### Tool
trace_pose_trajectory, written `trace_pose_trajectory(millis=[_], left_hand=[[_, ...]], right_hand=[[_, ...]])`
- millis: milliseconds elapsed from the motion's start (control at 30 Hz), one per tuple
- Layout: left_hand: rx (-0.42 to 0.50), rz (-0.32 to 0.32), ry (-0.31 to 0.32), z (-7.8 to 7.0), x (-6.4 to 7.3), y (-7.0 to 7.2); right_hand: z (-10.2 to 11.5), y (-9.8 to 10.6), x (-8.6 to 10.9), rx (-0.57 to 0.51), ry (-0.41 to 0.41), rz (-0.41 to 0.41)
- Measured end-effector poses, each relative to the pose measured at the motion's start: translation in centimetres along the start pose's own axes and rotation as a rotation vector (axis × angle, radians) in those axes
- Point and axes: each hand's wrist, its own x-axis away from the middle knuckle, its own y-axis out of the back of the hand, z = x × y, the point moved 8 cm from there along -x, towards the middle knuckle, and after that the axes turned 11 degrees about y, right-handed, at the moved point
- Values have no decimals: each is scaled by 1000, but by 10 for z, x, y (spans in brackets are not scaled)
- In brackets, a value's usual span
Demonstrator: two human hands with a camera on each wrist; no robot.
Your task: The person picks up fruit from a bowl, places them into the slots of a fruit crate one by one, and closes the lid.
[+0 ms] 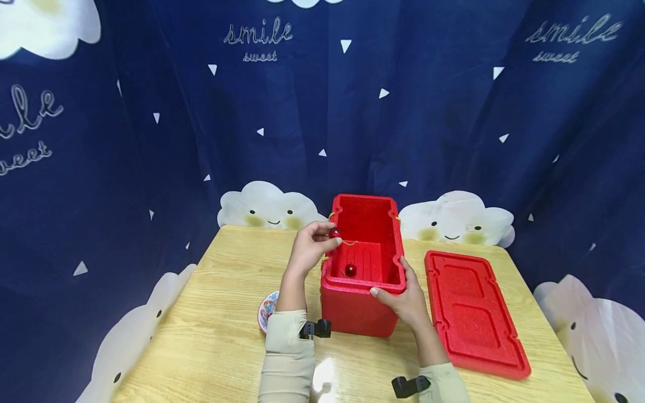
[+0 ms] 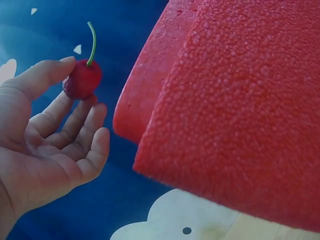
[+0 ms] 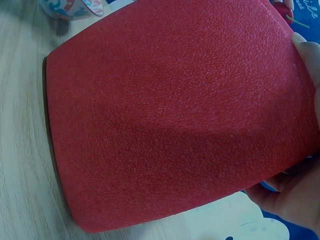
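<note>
My left hand (image 1: 310, 246) pinches a dark red cherry (image 2: 84, 79) with a green stem between thumb and fingertips. It holds the cherry above the left rim of a red foam box (image 1: 359, 310), which stands uncovered on the table. Inside, on the ribbed floor, lies another cherry (image 1: 350, 270). My right hand (image 1: 407, 299) grips the box's near right corner, thumb over the front rim and fingers along the right side. In the right wrist view the box's front wall fills most of the picture.
The red foam lid (image 1: 473, 313) lies flat on the wooden table (image 1: 227, 313) to the right of the box. A patterned bowl (image 1: 266, 308) stands on the left, partly hidden by my left forearm. Behind the table hangs a dark blue curtain (image 1: 292, 112) with clouds.
</note>
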Motion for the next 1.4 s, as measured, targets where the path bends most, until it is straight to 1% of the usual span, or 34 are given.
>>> trace_pose_trajectory(millis=[200, 400, 500, 567, 667, 733, 800, 967, 1100, 1167, 1267, 1400], left_hand=[[-76, 76, 20, -2, -13, -12], [-109, 169, 59, 0, -25, -20], [-138, 202, 66, -1, -30, -23], [-157, 224, 71, 0, -35, -25], [-177, 254, 82, 1, -42, -30], [-181, 284, 109, 1, -47, -35], [-190, 320, 139, 1, -52, -39], [-163, 442, 254, 5, -60, -52], [-152, 526, 323, 8, -66, -66], [-169, 559, 346, 11, -68, -72], [-220, 593, 376, 16, -72, -80], [-280, 634, 427, 27, -77, -84]], right_hand=[[1, 0, -1, -5, 5, -8], [-2, -1, 0, 2, 4, -5], [-3, -2, 1, 0, 8, -9], [5, -2, 3, -10, 0, -7], [8, -1, 5, -8, 1, -12], [9, 0, 5, -11, 4, -16], [0, 0, 3, -9, 19, -24], [-2, -1, 3, -3, 33, -18], [-3, -1, 3, -11, 21, -9], [-3, 0, 2, -17, 15, -8], [-4, 1, 0, -15, 13, -10], [-3, 0, 0, -4, 29, -14]])
